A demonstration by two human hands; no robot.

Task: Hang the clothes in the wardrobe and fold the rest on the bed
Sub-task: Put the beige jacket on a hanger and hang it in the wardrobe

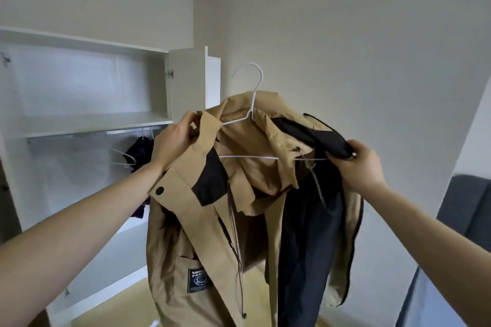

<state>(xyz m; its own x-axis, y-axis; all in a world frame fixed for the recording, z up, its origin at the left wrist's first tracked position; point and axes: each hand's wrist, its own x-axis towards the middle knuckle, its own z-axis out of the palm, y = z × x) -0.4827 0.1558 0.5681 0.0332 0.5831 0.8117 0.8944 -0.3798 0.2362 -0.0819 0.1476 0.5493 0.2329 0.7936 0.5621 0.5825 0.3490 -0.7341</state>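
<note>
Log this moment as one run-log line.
step: fitting jacket on hanger | left hand: grips collar | right hand: grips shoulder | wardrobe: open | hung: no

- Jacket (186, 220): tan woven cloth, matt, creased; black matt cloth panels at the shoulders; dark lining with a smooth, faint sheen.
- Snap button (159, 190): dark, round, slightly glossy.
- Patch (197, 280): black fabric label with pale print, flat finish.
- Hanger (252, 103): thin wire, white coated, smooth and glossy.
- Wardrobe (87, 119): white laminate boards, smooth, low sheen.
- Rail (79, 135): bright metal, polished.
- Hinge (170, 73): bare metal, shiny.
- Wall (345, 34): painted, matt, even.
- Floor (130, 302): yellowish, smooth.
</note>
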